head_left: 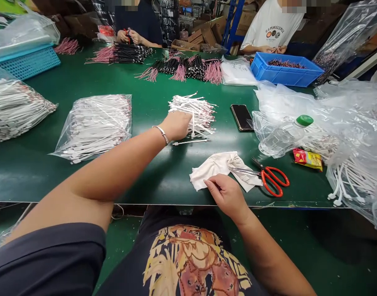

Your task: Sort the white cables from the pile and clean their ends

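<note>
The left hand (176, 125) lies palm down on the near end of a loose pile of white cables (197, 113), on a green bench (83, 185); its fingers are hidden against the pile, so I cannot tell whether it is gripping them or only resting there. One loose cable (191, 142) lies just below that hand. The right hand (227, 195) sits at the near edge of a crumpled white cloth (217, 169), fingers loosely curled, touching the cloth, with no clear pinch. Red-handled scissors (271, 179) lie on the cloth's far side, their blades on it. Beyond are a phone (242, 117), a plastic bottle (282, 137) and bagged cables (94, 127). Across the bench, two co-workers' hands (128, 37) work near a blue crate (284, 70).
</note>
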`<state>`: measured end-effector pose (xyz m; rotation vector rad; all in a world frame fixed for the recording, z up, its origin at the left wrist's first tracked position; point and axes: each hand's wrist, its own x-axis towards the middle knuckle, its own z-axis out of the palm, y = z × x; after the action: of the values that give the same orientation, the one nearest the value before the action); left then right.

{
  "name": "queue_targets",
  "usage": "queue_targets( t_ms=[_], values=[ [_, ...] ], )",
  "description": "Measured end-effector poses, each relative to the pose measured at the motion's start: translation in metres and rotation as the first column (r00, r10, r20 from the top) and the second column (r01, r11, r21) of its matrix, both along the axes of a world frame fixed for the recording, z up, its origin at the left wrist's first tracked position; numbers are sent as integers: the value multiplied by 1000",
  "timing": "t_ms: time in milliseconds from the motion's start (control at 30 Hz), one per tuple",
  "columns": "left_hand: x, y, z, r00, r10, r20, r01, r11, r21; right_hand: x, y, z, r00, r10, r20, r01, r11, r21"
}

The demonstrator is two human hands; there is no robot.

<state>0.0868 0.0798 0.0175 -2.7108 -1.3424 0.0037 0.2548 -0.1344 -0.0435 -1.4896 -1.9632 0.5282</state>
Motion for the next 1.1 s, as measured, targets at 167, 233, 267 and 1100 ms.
queue_targets(
  t_ms=[167,233,267,1100],
  values=[
    [-12,0,16,997,47,-65,-54,993,-102,-2,4,7,999,38,30,-39,999,17],
    [-16,-2,16,997,71,-18,-73,981,-178,-5,12,15,995,79,65,-83,995,60],
    [-17,-3,16,996,91,25,-83,971,-223,-7,18,19,992,93,88,-100,992,82],
    [-49,-82,-15,366,645,671,205,647,-734,-91,101,28,257,-572,-779,-284,726,-627]
  ],
)
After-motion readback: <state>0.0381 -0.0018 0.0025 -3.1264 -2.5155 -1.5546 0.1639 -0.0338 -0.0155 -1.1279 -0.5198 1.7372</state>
